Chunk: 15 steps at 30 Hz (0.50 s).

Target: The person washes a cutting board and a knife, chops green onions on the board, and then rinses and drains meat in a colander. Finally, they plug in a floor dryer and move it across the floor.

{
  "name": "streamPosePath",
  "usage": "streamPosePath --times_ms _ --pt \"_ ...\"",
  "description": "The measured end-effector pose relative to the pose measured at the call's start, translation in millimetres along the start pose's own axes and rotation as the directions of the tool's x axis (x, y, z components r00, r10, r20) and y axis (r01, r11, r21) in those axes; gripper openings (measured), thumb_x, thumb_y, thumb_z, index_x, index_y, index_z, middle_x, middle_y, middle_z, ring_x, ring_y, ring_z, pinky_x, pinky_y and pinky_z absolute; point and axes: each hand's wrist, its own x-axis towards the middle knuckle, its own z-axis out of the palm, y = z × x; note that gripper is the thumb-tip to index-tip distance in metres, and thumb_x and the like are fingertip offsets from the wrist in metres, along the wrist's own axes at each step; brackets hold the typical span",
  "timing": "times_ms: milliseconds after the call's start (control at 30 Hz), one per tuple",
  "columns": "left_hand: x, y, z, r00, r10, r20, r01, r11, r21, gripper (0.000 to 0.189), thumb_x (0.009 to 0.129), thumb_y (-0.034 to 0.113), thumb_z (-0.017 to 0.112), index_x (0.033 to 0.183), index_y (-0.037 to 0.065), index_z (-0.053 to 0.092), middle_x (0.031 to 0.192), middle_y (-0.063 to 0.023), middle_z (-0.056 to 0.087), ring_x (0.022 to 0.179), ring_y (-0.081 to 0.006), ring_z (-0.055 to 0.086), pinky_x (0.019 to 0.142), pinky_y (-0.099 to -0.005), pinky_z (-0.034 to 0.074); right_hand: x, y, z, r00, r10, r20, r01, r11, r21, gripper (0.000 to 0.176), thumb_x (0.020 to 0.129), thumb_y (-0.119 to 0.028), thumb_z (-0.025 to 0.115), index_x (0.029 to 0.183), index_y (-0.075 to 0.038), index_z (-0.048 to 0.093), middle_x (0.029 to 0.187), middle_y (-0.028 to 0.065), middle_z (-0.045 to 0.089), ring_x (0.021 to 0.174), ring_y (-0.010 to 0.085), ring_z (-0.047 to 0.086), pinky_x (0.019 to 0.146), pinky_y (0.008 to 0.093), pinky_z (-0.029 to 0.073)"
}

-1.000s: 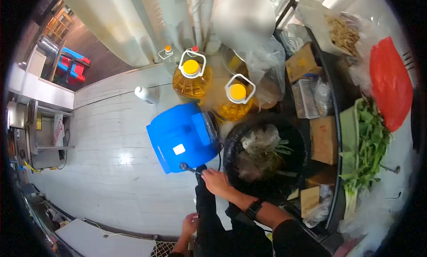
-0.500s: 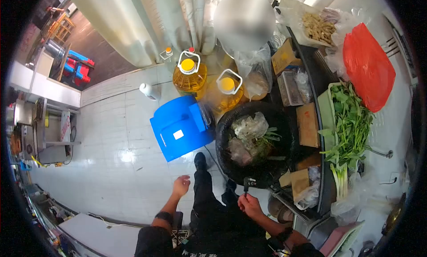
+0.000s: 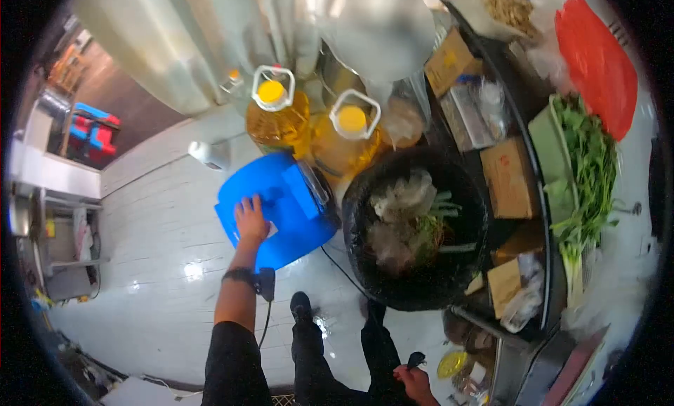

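A blue plastic machine [image 3: 270,195], shaped like a floor blower, stands on the tiles. My left hand [image 3: 251,220] reaches onto its top, fingers apart and holding nothing; it partly covers a white label. A black cord [image 3: 344,271] leads from the machine toward my legs. Low in the view my right hand [image 3: 415,385] is closed around a black power plug [image 3: 416,359], whose prongs are blurred now. Right of the machine stands a black-lined trash bin [image 3: 358,265] with plastic bags and green scraps in it.
Two large oil jugs [image 3: 277,125] [image 3: 344,142] and a white bottle [image 3: 207,154] stand behind the machine. On the right, a dark shelf holds cardboard boxes [image 3: 507,178]. Above it are a green basket [image 3: 554,160] of leafy vegetables and a red bag [image 3: 597,69].
My left hand has moved forward from beside my leg onto the blue machine. My right hand, still gripping the plug, has dropped lower in view. The camera view has shifted.
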Motion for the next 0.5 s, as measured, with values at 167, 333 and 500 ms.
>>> streamPosePath --times_ms 167,333,500 --pt "36.2 -39.4 29.2 0.982 0.169 -0.082 -0.175 0.982 -0.070 0.036 0.069 0.006 0.056 0.104 0.009 0.051 0.096 -0.0119 0.055 0.090 -0.0318 0.052 0.074 -0.0422 0.044 14.0 45.2 62.3 0.962 -0.262 -0.076 0.246 0.953 -0.175 0.024 0.091 -0.021 0.050 0.087 0.001 0.060 0.084 0.0063 0.062 0.080 0.0126 0.057 0.074 0.0264 0.046" --pt "2.7 -62.9 29.7 0.987 0.157 -0.009 -0.154 0.953 -0.261 0.046 0.068 0.013 0.062 0.112 0.015 0.053 0.091 -0.0118 0.059 0.086 -0.0324 0.056 0.071 -0.0428 0.046 -8.8 16.3 74.5 0.927 -0.275 -0.256 0.220 0.949 -0.226 0.019 0.088 -0.015 0.054 0.087 0.002 0.061 0.085 0.0094 0.064 0.078 0.0176 0.059 0.071 0.0281 0.047" --pt "-60.5 -111.0 47.8 0.994 0.104 0.028 -0.091 0.949 -0.303 0.052 0.063 0.014 0.067 0.113 0.016 0.054 0.091 -0.0133 0.060 0.087 -0.0336 0.057 0.073 -0.0424 0.046 -11.4 -11.4 58.8 0.880 -0.195 -0.432 0.162 0.980 -0.114 0.026 0.088 -0.026 0.052 0.091 -0.001 0.061 0.089 0.0105 0.064 0.083 0.0232 0.061 0.073 0.0342 0.048"
